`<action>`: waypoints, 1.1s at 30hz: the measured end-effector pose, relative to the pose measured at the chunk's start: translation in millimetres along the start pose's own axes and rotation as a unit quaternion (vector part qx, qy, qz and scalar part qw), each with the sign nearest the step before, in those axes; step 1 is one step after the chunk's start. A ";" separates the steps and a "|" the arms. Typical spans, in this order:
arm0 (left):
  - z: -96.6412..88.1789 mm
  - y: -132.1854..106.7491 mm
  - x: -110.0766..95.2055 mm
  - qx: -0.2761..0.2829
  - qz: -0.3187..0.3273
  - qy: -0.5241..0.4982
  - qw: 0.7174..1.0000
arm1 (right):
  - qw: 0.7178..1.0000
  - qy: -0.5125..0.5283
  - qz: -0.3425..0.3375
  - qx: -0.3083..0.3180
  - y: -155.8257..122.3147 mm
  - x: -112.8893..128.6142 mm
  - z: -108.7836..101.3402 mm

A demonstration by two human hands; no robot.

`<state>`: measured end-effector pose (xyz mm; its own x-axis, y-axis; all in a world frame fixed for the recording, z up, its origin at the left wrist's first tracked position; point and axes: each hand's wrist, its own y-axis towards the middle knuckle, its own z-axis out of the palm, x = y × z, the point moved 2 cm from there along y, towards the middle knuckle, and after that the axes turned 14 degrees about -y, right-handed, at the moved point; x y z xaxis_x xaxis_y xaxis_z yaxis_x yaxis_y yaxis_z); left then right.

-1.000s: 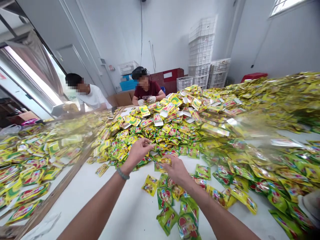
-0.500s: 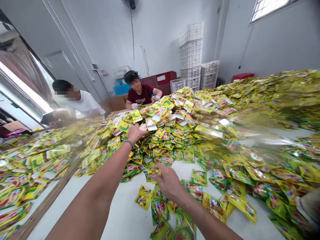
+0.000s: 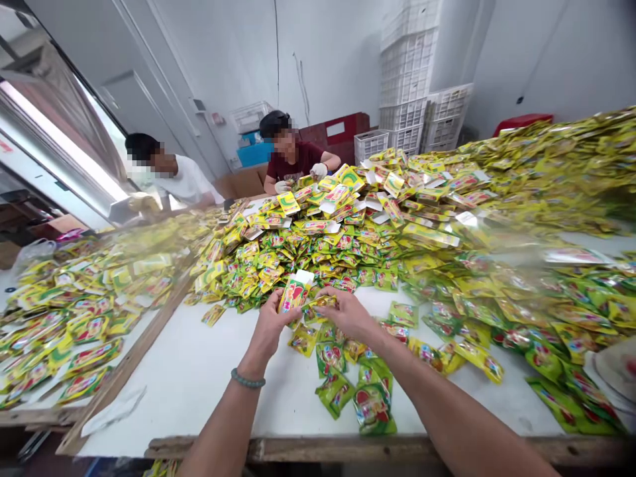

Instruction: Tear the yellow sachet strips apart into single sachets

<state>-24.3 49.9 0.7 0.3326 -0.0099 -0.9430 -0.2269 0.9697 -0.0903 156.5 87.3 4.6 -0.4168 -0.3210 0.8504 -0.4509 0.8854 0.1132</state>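
Observation:
My left hand (image 3: 271, 324) grips a small yellow-and-green carton (image 3: 295, 293) with a watermelon print; its white end flap stands up at the top. Close beside it, my right hand (image 3: 350, 311) pinches a small yellow-green packet (image 3: 318, 306), partly hidden by the fingers. Right under the hands, loose sachets (image 3: 332, 358) in green and yellow lie scattered over the white tabletop (image 3: 199, 377). Just beyond, a heap of green sachets (image 3: 268, 258) is topped with yellow cartons (image 3: 338, 195), several showing white open flaps.
A wooden strip (image 3: 134, 351) divides off more cartons (image 3: 89, 331) on the left. Yellow packets (image 3: 561, 172) pile high at right. A person in dark red (image 3: 303, 159) and one in white (image 3: 186, 179) sit across the table. White crates (image 3: 407, 79) stand stacked behind.
My left hand has come back from the heap with a carton in it. My right hand has risen slightly beside it with its packet. The view has tilted downward, showing the table's front edge.

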 end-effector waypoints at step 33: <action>16.5 -18.2 18.1 0.065 -0.131 -0.081 0.986 | 0.977 -0.118 -0.051 -0.169 3.7 -4.5 -6.4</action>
<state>1.0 36.1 -9.4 0.5082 -0.2349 -0.8286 0.0019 0.9624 -0.2717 161.7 94.2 4.4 -0.5721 -0.4468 0.6878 -0.2291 0.8923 0.3890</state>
